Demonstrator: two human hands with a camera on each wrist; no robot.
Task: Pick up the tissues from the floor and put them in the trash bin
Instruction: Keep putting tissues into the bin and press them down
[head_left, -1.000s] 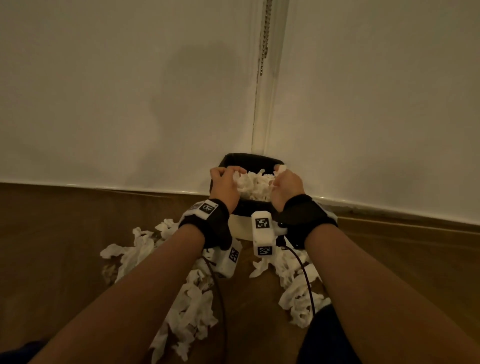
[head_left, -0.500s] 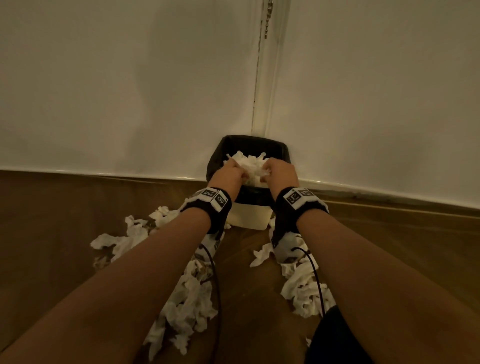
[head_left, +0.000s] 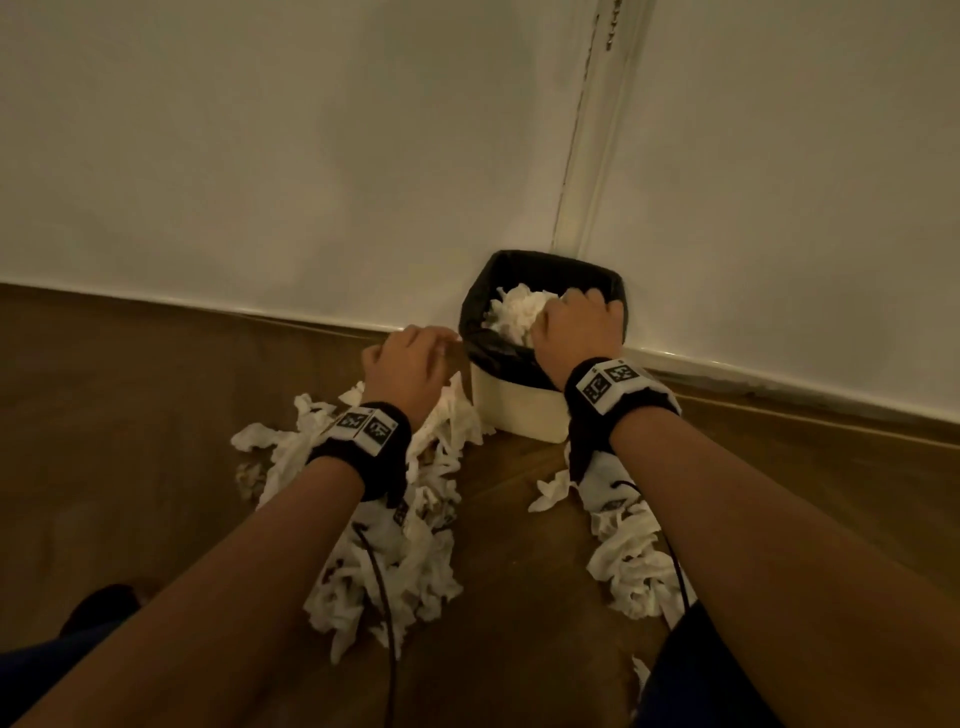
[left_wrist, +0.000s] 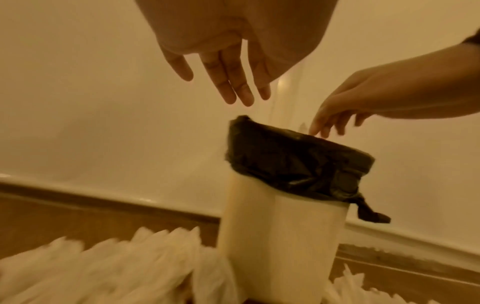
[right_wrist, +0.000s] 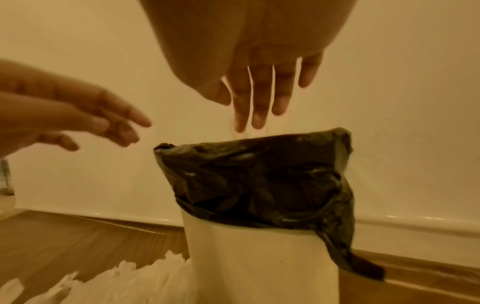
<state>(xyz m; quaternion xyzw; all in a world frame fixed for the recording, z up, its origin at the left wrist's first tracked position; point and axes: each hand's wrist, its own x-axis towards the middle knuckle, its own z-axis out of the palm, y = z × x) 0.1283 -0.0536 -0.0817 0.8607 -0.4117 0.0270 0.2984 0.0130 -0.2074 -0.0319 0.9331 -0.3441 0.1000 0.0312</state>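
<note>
A white trash bin with a black liner stands in the room's corner, with crumpled white tissues piled inside. My right hand hovers over the bin's mouth, fingers straight and pointing down, holding nothing. My left hand is left of the bin and above the floor, fingers extended and empty. More crumpled tissues lie on the wooden floor in a left heap and a right heap.
White walls meet behind the bin, with a skirting edge along the wooden floor. Black cables run from both wristbands down over the tissues. My dark-clothed knees sit at the bottom corners.
Both hands held a wad of tissues over the bin and pushed it in. Now the tissues lie in the bin, the left hand has drawn out to the left, and both hands are empty.
</note>
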